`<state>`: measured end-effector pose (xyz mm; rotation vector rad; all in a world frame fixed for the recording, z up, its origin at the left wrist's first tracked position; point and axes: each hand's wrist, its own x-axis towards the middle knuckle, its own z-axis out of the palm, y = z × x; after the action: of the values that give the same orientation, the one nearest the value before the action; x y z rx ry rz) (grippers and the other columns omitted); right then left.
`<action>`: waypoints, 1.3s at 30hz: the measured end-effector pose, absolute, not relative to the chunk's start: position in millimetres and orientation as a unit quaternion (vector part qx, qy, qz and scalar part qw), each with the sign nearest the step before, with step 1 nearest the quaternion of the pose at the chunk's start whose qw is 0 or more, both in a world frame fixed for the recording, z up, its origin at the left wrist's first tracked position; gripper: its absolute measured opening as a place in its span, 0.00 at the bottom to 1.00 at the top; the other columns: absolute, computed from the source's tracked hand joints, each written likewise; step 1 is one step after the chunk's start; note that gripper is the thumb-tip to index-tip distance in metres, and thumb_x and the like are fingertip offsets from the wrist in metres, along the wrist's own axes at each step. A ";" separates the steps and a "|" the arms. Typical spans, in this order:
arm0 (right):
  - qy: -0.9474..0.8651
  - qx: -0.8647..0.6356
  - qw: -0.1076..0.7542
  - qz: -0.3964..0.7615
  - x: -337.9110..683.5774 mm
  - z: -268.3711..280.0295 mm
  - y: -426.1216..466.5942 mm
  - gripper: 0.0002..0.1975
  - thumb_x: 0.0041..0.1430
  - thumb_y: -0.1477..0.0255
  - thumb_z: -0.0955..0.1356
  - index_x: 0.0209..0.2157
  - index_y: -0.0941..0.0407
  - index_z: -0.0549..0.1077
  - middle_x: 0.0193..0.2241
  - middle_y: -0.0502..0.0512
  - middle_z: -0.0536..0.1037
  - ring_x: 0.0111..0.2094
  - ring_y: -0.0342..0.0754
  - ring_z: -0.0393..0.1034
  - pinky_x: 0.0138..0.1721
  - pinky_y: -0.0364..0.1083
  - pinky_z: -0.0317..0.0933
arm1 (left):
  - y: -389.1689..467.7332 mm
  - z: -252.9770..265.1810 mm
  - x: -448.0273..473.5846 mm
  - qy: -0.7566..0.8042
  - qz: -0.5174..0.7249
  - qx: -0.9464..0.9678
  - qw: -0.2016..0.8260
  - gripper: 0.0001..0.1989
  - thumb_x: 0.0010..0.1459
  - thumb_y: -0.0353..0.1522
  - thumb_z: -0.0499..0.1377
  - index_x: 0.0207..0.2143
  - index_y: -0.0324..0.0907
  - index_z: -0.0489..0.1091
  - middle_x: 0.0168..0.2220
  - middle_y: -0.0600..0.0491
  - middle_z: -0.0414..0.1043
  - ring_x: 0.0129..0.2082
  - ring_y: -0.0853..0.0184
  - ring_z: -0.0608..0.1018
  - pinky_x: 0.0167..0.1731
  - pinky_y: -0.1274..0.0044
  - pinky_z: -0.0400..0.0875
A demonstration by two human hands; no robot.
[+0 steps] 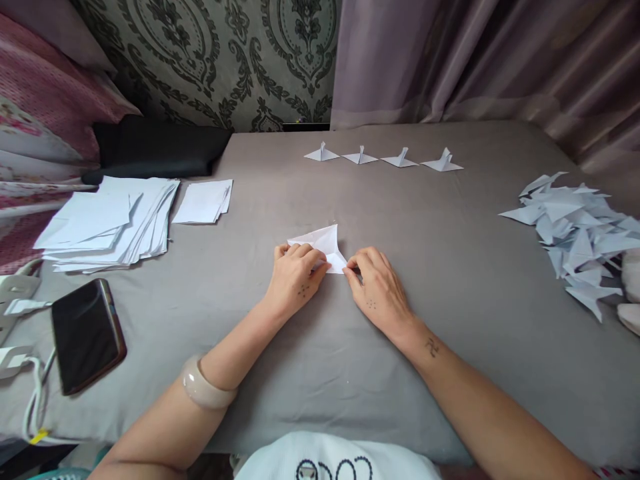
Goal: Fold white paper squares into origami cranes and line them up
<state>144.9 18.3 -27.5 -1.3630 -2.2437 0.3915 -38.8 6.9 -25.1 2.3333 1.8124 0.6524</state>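
A partly folded sheet of white paper [325, 241] lies on the grey cloth-covered table in front of me. My left hand [299, 277] rests over its left side, with thumb and fingers closed on the paper and hiding part of it. At the lower right corner, my right hand [376, 283] pinches the paper's edge between thumb and forefinger. The paper's upper part rises to a point, with a crease running down toward the right hand.
Several folded paper birds [401, 159] stand in a row at the back. More folded pieces [580, 230] are heaped at right. Left are a stack of white sheets [115, 227], smaller paper squares [201, 202], a phone [89, 335], white cables [36, 393] and a black folded item [160, 147].
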 end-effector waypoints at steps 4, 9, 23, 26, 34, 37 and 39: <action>-0.851 -0.448 0.235 0.138 144.1 -21.6 12.7 0.13 0.62 0.82 0.59 0.41 0.55 0.71 0.39 0.57 0.74 0.40 0.51 0.65 0.42 0.48 0.62 | 7.9 -27.9 -39.4 0.596 0.225 0.768 0.067 0.09 0.62 0.34 0.55 0.44 0.43 0.66 0.38 0.51 0.76 0.38 0.63 0.76 0.44 0.67 0.57; -0.884 -0.421 0.165 0.117 141.1 -16.1 2.7 0.15 0.60 0.85 0.59 0.40 0.57 0.73 0.39 0.57 0.74 0.40 0.50 0.65 0.40 0.47 0.63 | 3.6 -22.4 -42.8 0.613 0.238 0.743 0.124 0.17 0.58 0.33 0.58 0.50 0.42 0.61 0.40 0.50 0.75 0.37 0.63 0.76 0.47 0.65 0.56; -0.891 -0.420 0.143 0.095 140.6 -16.9 1.0 0.19 0.64 0.80 0.58 0.53 0.60 0.70 0.42 0.61 0.73 0.40 0.51 0.63 0.40 0.48 0.64 | -1.8 -21.5 -52.4 0.569 0.291 0.769 0.009 0.20 0.62 0.28 0.53 0.56 0.45 0.58 0.51 0.45 0.69 0.53 0.59 0.69 0.52 0.66 0.56; -0.893 -0.419 0.134 0.097 141.2 -16.9 0.7 0.19 0.63 0.82 0.58 0.51 0.59 0.71 0.43 0.61 0.72 0.40 0.51 0.63 0.40 0.48 0.64 | -1.0 -25.3 -50.6 0.593 0.326 0.733 -0.069 0.26 0.60 0.37 0.59 0.57 0.41 0.56 0.54 0.38 0.63 0.53 0.54 0.67 0.50 0.64 0.60; -0.893 -0.423 0.108 0.110 142.2 -12.7 1.6 0.20 0.61 0.84 0.58 0.49 0.56 0.72 0.42 0.59 0.70 0.41 0.50 0.63 0.41 0.48 0.63 | -3.8 -31.5 -47.7 0.493 0.269 0.827 0.017 0.05 0.65 0.29 0.52 0.41 0.41 0.67 0.40 0.49 0.74 0.37 0.66 0.74 0.37 0.74 0.68; -0.889 -0.433 0.093 0.116 143.8 -10.3 1.7 0.19 0.62 0.83 0.58 0.49 0.55 0.71 0.41 0.59 0.69 0.40 0.50 0.62 0.40 0.47 0.62 | -4.8 -30.6 -46.5 0.462 0.264 0.845 0.045 0.09 0.66 0.26 0.49 0.43 0.40 0.69 0.41 0.48 0.75 0.38 0.66 0.74 0.39 0.73 0.71; -0.887 -0.437 0.088 0.119 145.6 -7.4 0.6 0.19 0.62 0.83 0.58 0.49 0.55 0.71 0.42 0.58 0.69 0.40 0.50 0.62 0.40 0.47 0.62 | -5.5 -29.2 -46.6 0.454 0.256 0.852 0.052 0.10 0.65 0.26 0.49 0.44 0.39 0.69 0.41 0.47 0.75 0.39 0.65 0.74 0.39 0.73 0.72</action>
<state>145.6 0.6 -7.4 -1.3009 -2.6405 0.3532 -46.6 -5.5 -29.2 2.5904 1.3814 0.7790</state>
